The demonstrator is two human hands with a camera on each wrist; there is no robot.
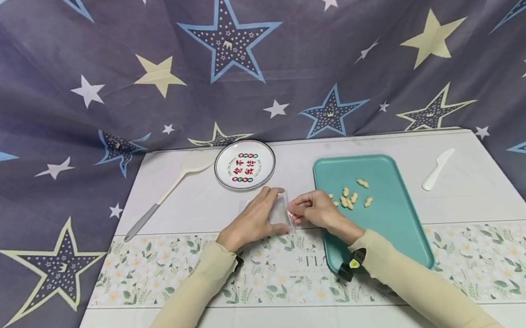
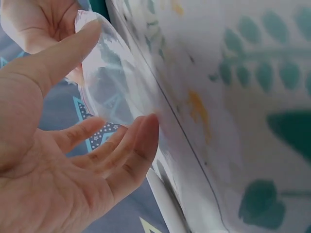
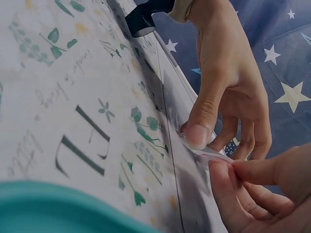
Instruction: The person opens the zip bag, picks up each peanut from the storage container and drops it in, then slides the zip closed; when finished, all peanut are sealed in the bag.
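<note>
Thin, colourless, see-through plastic bag, glossy and lightly wrinkled, with pale glare and a pinkish line along one edge, over the white tablecloth with a floral band, just left of the teal rectangular tray and its tan peanuts in the shell. Lets the dark star-patterned backdrop show through. Pinched at that edge by the thumb and fingertips of the bare right hand; touched by the thumb of the bare left hand, spread wide with fingers nearly straight.
</note>
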